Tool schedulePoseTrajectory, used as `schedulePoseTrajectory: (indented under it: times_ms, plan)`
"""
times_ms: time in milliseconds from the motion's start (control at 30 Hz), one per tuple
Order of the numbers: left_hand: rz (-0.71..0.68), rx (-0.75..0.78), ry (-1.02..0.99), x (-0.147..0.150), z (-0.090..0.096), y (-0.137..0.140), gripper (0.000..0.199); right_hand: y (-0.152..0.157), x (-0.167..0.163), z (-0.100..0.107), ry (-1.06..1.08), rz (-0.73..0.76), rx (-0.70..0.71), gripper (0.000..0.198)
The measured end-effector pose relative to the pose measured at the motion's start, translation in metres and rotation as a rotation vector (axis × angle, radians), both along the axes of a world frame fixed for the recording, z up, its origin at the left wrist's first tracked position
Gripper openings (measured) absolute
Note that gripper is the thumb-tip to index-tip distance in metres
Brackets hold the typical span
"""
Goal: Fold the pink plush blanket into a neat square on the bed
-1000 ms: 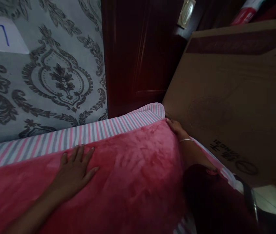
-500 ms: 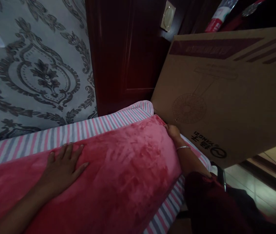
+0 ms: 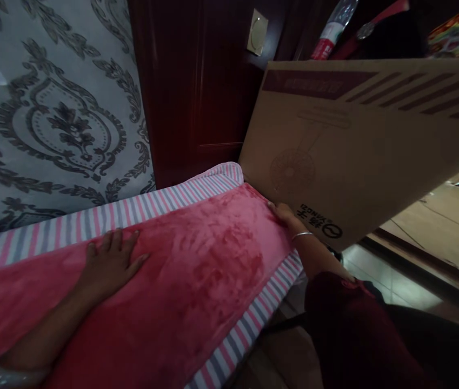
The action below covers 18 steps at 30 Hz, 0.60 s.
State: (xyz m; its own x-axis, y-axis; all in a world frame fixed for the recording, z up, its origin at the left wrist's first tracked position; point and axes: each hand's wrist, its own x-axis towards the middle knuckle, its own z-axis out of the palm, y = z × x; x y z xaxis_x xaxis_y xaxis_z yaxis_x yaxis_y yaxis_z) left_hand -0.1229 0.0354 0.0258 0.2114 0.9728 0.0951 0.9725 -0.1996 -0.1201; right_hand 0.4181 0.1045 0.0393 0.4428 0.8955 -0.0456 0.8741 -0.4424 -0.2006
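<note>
Okay, hands apart: left hand [image 3: 110, 265] spread flat on the long reddish-pink plush blanket [image 3: 213, 259], right hand [image 3: 288, 217] at its end edge, grip unclear, long axis running leftward beneath the left.

At eight o'clock the left hand [image 3: 108, 266] lies palm down, fingers spread, on a pink plush cover [image 3: 200, 259]. Just past three, the right hand [image 3: 288, 215] touches the cover's end; the dim light leaves its grip uncertain. Striped cloth [image 3: 62, 229] edges the cover. A carton [image 3: 359, 146] leans toward half past two, a dark red door [image 3: 176, 92] stands between eleven and twelve, and patterned wallpaper [image 3: 67, 124] fills ten.
</note>
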Motion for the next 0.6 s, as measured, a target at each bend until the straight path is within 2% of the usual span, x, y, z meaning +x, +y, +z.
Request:
schedulePoseTrajectory:
  times_ms: [100, 167, 267, 367, 400, 500, 600]
  plan:
    - [-0.034, 0.015, -0.041, 0.002, 0.009, -0.002, 0.075, -0.029, 0.01, 0.003, 0.0, -0.01, -0.022, 0.064]
    - [-0.12, 0.041, -0.079, 0.01, 0.014, -0.011, 0.073, -0.042, 0.014, 0.002, -0.002, -0.006, -0.024, 0.061]
    - [-0.382, 0.021, -0.148, 0.033, 0.014, -0.043, 0.067, -0.052, 0.015, -0.001, -0.016, 0.006, -0.007, 0.052]
    - [-0.729, -0.109, -0.185, 0.06, 0.001, -0.084, 0.067, -0.056, 0.015, -0.006, -0.035, 0.021, 0.023, 0.044]
    - [-0.807, -0.137, -0.183, 0.066, -0.005, -0.095, 0.069, -0.057, 0.015, -0.008, -0.041, 0.026, 0.03, 0.043]
    - [-0.874, -0.123, -0.182, 0.075, -0.018, -0.117, 0.071, -0.056, 0.019, -0.013, -0.057, 0.027, 0.044, 0.043]
    - [-0.868, -0.091, -0.198, 0.073, -0.023, -0.119, 0.071, -0.055, 0.023, -0.019, -0.074, 0.013, 0.051, 0.047]
